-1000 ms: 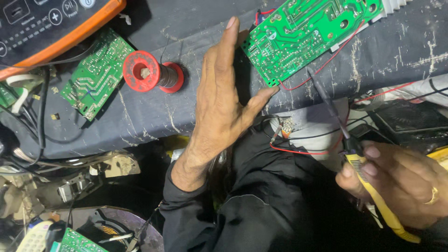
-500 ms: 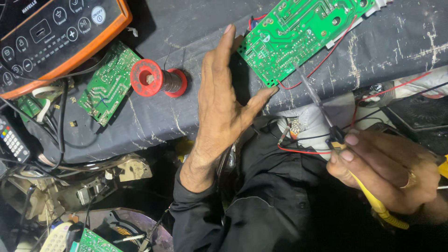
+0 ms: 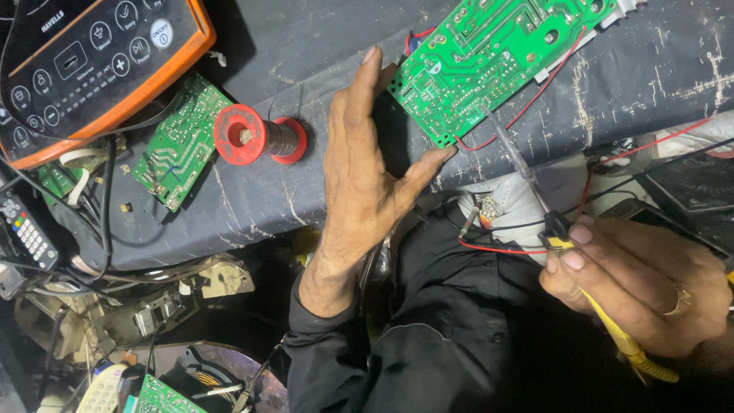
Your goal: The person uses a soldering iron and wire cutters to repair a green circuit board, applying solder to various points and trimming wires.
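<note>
While steadied, board (image 3: pixel 489 65) beneath iron (image 3: pixel 535 195).

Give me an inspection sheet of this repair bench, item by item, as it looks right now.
Surface: dark, scuffed bench top, crowded.
Job's things: green circuit board, solder side up; thin probe tool with a yellow handle, its tip on the board.
Clutter: red solder spool; second green board; orange-rimmed appliance panel; remote control.
Hands: left hand open flat, steadying the circuit board's edge; right hand gripping the probe tool, ring on one finger.
Cables: red wires trailing off the circuit board; black leads under the panel.
Surroundings: loose parts and another board below the bench edge.
</note>
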